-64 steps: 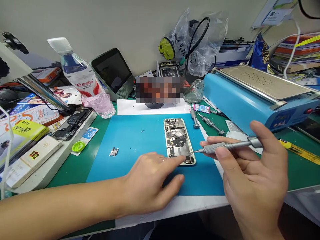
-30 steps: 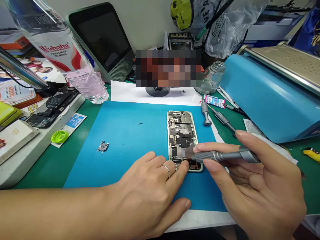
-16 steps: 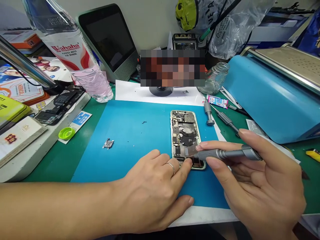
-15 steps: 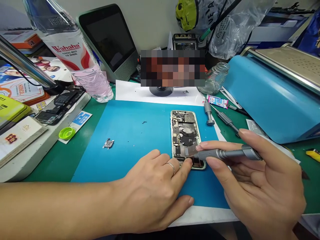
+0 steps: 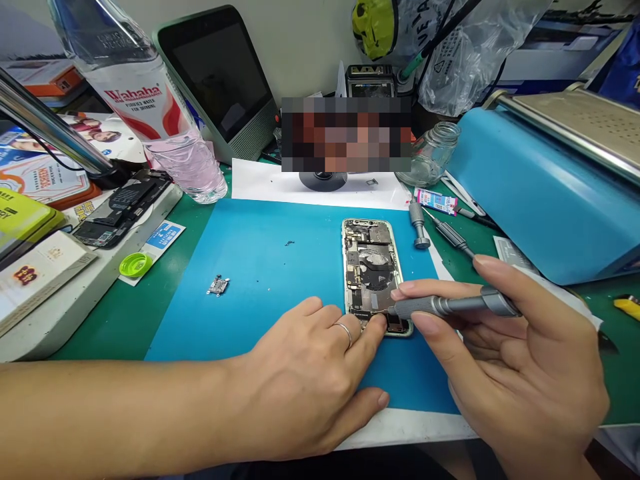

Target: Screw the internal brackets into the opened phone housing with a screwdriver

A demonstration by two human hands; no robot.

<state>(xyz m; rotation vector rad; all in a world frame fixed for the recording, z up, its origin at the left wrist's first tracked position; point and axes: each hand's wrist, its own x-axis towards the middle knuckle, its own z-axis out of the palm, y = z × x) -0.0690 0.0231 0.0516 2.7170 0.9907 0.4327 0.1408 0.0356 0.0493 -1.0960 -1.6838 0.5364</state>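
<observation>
Screw work at near end of opened green-framed phone [image 5: 373,267] — right hand [image 5: 520,373] fingers pinching grey metal screwdriver [image 5: 450,306]; left hand [image 5: 310,380] fingers spread, bracing phone. Next: steady tip, no slip.

One head-worn view here, looking forward and down from close over the near edge of the bench [image 5: 125,320]. It faces the far wall, with the blue mat [image 5: 260,267] centred below. Both forearms enter from the near side, filling the lower frame.

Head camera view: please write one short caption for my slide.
Right hand holds a screwdriver to the near end of an opened phone, which the left hand steadies on a blue mat.
</observation>
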